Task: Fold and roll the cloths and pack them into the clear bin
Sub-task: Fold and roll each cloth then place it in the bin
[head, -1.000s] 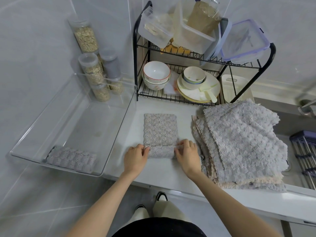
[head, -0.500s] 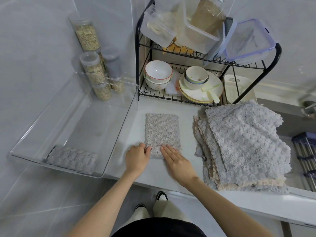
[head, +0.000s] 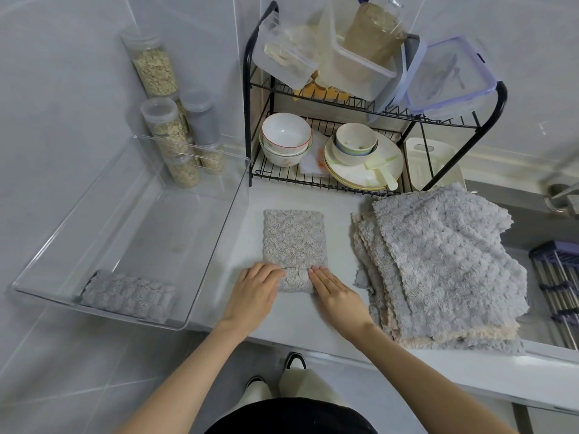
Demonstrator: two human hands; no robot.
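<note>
While the near end is only just wound, the geometry is simple: folded cloth (head: 294,242) lies flat on the counter (head: 341,228) with its long axis running straight away from the person, and the started roll (head: 296,280) sits crosswise at the near end, between the two hands. Left hand (head: 255,291) is at the roll's left end with fingers bent onto it. Right hand (head: 338,292) is at the right end with fingers straight and together, tips touching the roll rather than gripping it. Both hands are about equally near, so my read is that the next push goes forward, away from the body, along that long axis, with nearly the whole strip left to wind. Clear bin (head: 219,242) is just left of the cloth with one rolled cloth (head: 125,292) in its near corner, and the stack of cloths (head: 445,267) waits to the right. Versus 1 s ago: both hands pinched the roll ends then. Half a second ago the right palm lay flat over the near end, and it's now slid out to the right end. The roll has barely advanced.
</note>
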